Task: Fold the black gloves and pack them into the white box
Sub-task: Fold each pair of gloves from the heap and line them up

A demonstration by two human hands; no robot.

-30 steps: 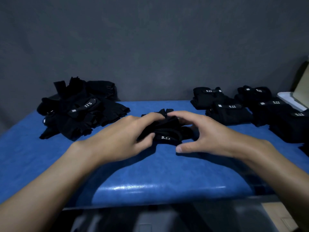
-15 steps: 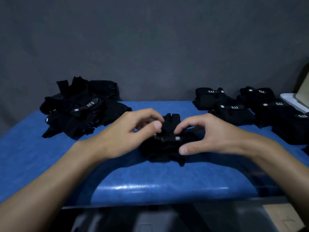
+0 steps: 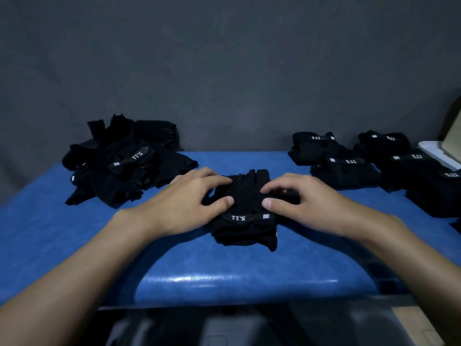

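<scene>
A folded black glove [image 3: 245, 222] lies in the middle of the blue table [image 3: 224, 268], its strap with the white "5.11" lettering turned toward the person. Both hands rest on its far half. The left hand [image 3: 184, 203] lies palm down over the glove's left edge, its fingers nearly straight and close together, and its thumb tip presses on the fabric just above the strap. The right hand [image 3: 306, 203] mirrors it on the right edge. Its fingers are bent a little more at the knuckles, its fingertips are down on the cloth, and its thumb presses just beside the strap's right end. Neither hand closes around the glove; both flatten it against the table. To the left, near the grey wall [image 3: 224, 71], sits a loose heap of unfolded gloves [image 3: 124, 163]. To the right, well apart from the hands, several folded gloves [image 3: 349, 166] lie in rows with their straps showing. The white box [image 3: 436, 152] stands at the far right edge just beyond them, only partly in view, with a brown cardboard flap [image 3: 452, 136] above it.
</scene>
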